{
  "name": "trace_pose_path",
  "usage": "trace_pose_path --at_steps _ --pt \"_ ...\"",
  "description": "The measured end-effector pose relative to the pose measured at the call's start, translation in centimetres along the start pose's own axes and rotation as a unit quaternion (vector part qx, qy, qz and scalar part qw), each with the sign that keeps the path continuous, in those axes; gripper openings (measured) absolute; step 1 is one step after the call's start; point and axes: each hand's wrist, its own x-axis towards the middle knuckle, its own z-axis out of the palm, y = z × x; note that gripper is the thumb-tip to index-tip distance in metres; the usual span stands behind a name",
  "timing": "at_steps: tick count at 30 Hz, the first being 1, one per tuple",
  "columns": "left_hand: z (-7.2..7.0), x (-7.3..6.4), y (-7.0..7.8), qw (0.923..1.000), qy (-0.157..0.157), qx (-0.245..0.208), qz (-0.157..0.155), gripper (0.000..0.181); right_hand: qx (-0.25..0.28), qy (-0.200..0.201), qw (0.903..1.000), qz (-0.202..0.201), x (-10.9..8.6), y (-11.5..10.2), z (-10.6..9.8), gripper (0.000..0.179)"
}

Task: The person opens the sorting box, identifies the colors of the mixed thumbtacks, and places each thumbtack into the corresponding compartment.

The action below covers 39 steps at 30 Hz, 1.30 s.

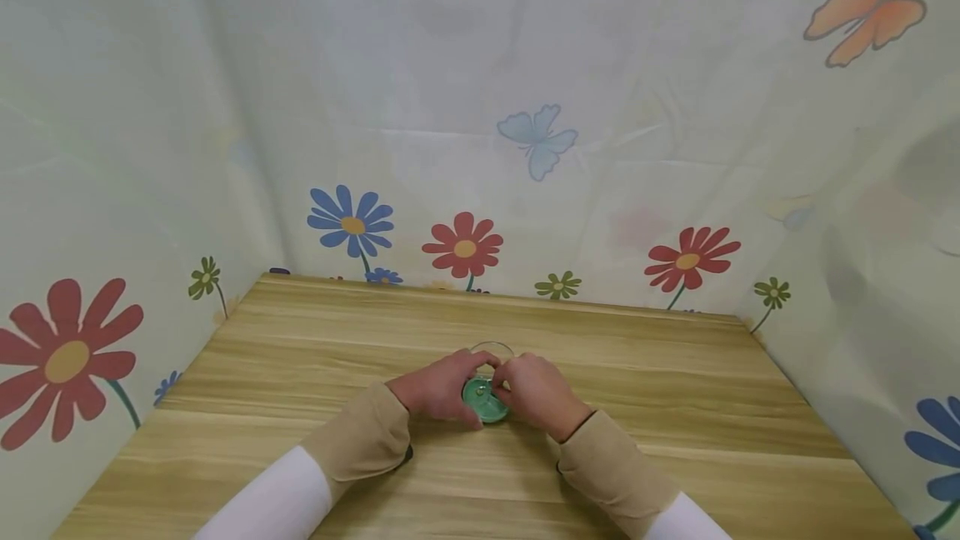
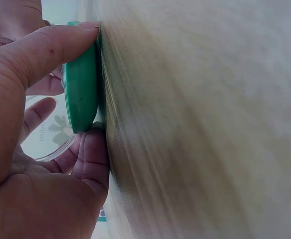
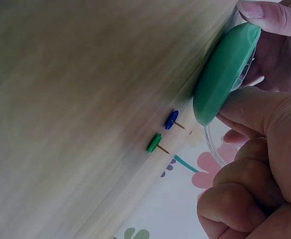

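Observation:
A small round green case (image 1: 486, 403) with its clear lid (image 1: 491, 348) raised sits at the middle of the wooden table. My left hand (image 1: 442, 387) holds it by the rim, thumb on the near side and fingers round the far side. In the head view, the thumb and forefinger of my right hand (image 1: 542, 394) are bent together over the inside of the case. Their tips are hidden in the right wrist view, so I cannot tell what they pinch. A blue thumbtack (image 3: 172, 120) and a green thumbtack (image 3: 155, 143) lie point up on the table beside the case.
The wood-grain table (image 1: 360, 332) spreads out on all sides of the hands. A pale curtain (image 1: 420, 107) printed with flowers and butterflies stands along the back edge and both sides.

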Motion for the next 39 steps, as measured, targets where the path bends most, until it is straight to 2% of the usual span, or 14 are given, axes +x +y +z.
trace_pose_path --at_steps 9,15,22,29,39 --pt "-0.1 -0.2 0.2 1.0000 -0.002 -0.007 -0.004 0.079 0.011 -0.003 0.9999 0.002 0.0 0.1 0.0 0.004" --pt "-0.1 -0.2 0.4 0.9999 0.000 -0.010 -0.013 0.078 0.029 0.000 0.9994 0.018 0.0 0.3 -0.4 0.004" --pt "0.0 0.0 0.2 0.9999 0.001 -0.002 -0.010 0.079 0.020 -0.013 0.9989 0.041 -0.6 1.1 -1.1 0.004" --pt "0.1 0.1 0.2 1.0000 0.002 0.000 -0.009 0.080 0.012 -0.004 0.9994 0.031 -1.3 1.9 -1.7 0.009" --pt "0.1 0.2 0.2 0.9994 -0.004 -0.004 -0.034 0.080 0.010 -0.047 0.9984 0.029 -1.9 2.3 -2.1 0.012"
